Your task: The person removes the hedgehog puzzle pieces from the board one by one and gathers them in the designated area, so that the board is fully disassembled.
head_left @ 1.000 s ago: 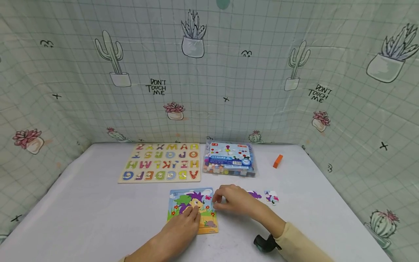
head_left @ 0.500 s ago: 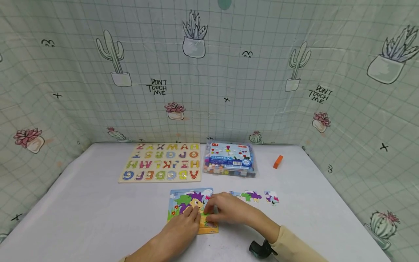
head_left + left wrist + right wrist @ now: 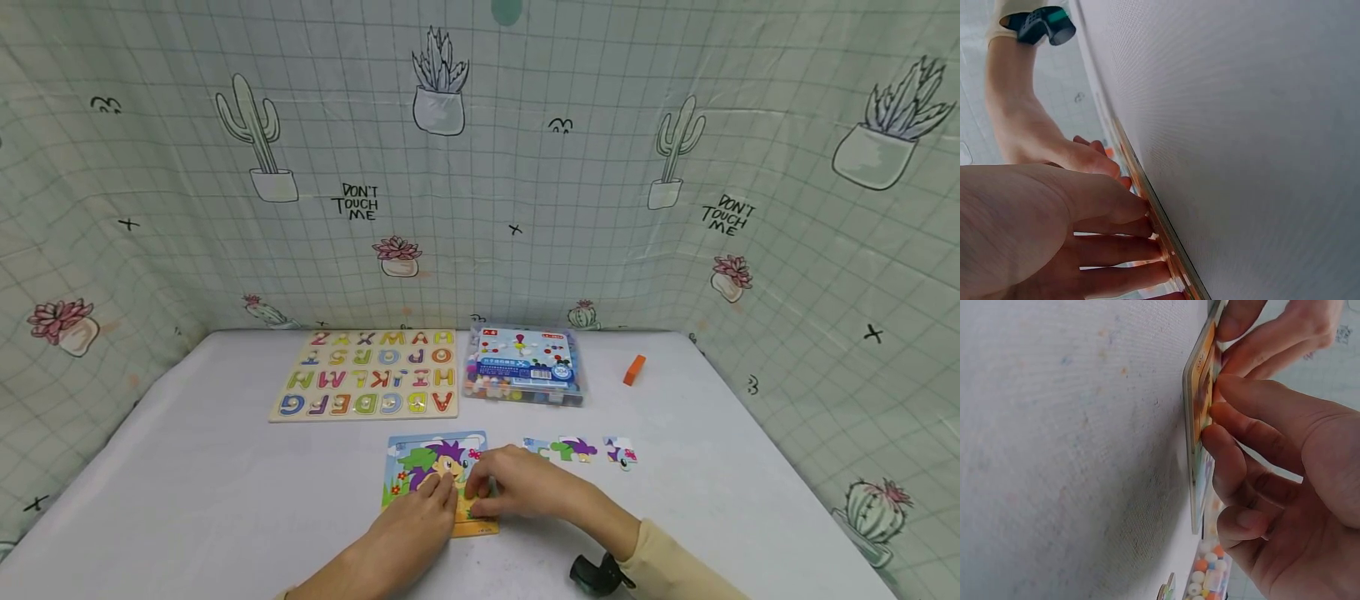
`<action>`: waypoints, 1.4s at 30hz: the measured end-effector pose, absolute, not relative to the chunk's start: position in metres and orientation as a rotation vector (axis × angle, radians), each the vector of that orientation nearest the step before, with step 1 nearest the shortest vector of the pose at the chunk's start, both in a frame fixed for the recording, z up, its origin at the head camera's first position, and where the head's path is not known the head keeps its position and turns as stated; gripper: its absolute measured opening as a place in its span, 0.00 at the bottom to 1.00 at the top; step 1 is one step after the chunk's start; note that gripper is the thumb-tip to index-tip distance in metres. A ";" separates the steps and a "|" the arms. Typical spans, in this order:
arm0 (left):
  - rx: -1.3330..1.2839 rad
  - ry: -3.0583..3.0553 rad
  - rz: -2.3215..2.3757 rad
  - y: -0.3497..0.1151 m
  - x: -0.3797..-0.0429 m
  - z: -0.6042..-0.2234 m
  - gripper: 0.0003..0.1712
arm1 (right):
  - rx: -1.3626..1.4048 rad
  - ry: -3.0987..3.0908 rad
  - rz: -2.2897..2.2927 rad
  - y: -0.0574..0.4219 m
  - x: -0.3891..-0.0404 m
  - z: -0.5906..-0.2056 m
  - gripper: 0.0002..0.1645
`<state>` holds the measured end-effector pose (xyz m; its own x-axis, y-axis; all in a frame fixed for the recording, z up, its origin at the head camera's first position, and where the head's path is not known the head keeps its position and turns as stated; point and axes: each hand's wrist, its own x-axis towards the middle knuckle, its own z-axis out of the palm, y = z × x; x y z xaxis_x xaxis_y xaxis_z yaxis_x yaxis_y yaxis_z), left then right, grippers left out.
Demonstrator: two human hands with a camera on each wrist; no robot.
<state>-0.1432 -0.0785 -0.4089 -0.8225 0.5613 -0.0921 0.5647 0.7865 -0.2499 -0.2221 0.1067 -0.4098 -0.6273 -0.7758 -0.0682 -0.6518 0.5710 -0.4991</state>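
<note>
A hedgehog jigsaw puzzle in a square tray (image 3: 438, 442) lies near the front middle of the table. My left hand (image 3: 416, 517) rests on its lower left, fingers extended across the picture. On its right part is my right hand (image 3: 525, 483), with thumb and fingers bent and their tips down on the surface. In the right wrist view these right fingertips (image 3: 1217, 440) sit close together on the puzzle's orange side; I cannot tell whether they pinch a piece. Loose puzzle pieces, one with a purple and green pattern (image 3: 576, 448) and one with a butterfly (image 3: 620, 451), lie to the right.
Behind the puzzle stand a wooden alphabet board (image 3: 367, 375) and a clear plastic box of coloured beads (image 3: 525, 367). An orange block (image 3: 634, 370) lies at the back right. A black camera (image 3: 596, 575) is worn at the right wrist. Patterned cloth (image 3: 480, 167) surrounds the table.
My right hand has moved left from the puzzle's right edge onto its right part, uncovering loose pieces behind it. Over the last half second it has hardly moved. The left hand has stayed put.
</note>
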 end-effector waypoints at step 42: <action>0.945 2.956 -0.200 -0.084 -0.148 -0.404 0.28 | -0.988 2.672 -0.609 0.104 -0.231 -0.412 0.23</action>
